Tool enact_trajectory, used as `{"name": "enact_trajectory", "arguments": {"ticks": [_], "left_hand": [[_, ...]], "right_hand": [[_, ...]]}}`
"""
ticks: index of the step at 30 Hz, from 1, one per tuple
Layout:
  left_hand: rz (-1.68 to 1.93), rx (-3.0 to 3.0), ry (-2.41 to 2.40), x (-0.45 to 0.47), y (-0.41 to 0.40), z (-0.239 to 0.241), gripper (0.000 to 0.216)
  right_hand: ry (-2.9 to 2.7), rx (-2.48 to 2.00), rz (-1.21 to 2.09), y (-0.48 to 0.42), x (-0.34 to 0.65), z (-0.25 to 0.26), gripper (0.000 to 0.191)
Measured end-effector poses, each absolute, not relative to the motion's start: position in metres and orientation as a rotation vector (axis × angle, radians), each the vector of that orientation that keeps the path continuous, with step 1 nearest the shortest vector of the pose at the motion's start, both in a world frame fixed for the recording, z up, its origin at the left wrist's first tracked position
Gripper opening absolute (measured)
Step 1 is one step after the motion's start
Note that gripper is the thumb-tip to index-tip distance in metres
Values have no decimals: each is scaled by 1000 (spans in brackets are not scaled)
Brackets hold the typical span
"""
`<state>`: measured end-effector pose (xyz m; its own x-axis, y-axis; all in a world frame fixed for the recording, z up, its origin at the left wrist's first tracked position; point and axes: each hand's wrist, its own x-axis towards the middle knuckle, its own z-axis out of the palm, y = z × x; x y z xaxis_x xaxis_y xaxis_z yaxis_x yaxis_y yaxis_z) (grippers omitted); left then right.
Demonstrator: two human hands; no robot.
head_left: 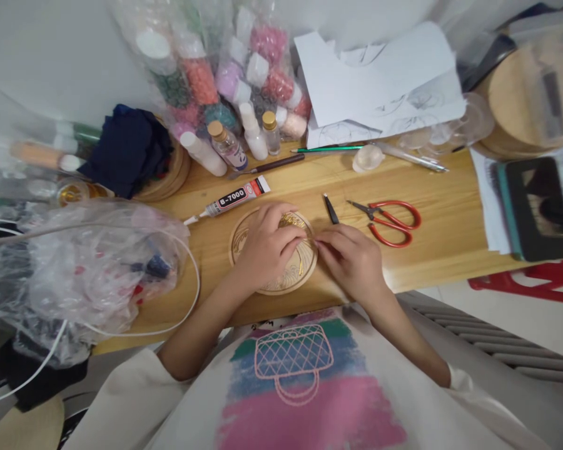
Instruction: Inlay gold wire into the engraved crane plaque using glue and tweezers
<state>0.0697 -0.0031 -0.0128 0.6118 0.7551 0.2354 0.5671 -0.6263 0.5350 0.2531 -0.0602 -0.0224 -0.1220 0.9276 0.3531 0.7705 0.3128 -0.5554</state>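
Work in hand, judged part done: the round wooden board [281, 289] lies flat near the front edge of the desk [445, 231], with gold-coloured pieces [293, 220] massed at its rear side and a lone gold strip toward its front right. Between them, line-marked wood shows bare, so you probably have much of the pattern left to fill; what your left hand covers cannot be judged. Your left hand [267, 244] rests over the board, fingers bent; cannot tell whether it grips anything. Your right hand [351, 256] has its fingertips drawn together at the board's right rim; anything pinched there is too small to make out. The glue tube [234, 199] lies behind the board, toward the desk's rear edge; the red-handled snips [394, 222] and black-handled tool [331, 209] lie free, right of it.
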Motion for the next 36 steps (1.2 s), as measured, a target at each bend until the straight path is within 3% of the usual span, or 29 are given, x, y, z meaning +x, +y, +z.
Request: {"name": "enact_trajectory", "arguments": {"ticks": [21,36], "left_hand": [[636,2578,870,60,8,-17,19],[660,2576,890,58,11,-19,18]], "right_hand": [[-2196,-1500,238,-54,254,-15,21],[-2218,-1436,365,-49,265,-15,21]]}}
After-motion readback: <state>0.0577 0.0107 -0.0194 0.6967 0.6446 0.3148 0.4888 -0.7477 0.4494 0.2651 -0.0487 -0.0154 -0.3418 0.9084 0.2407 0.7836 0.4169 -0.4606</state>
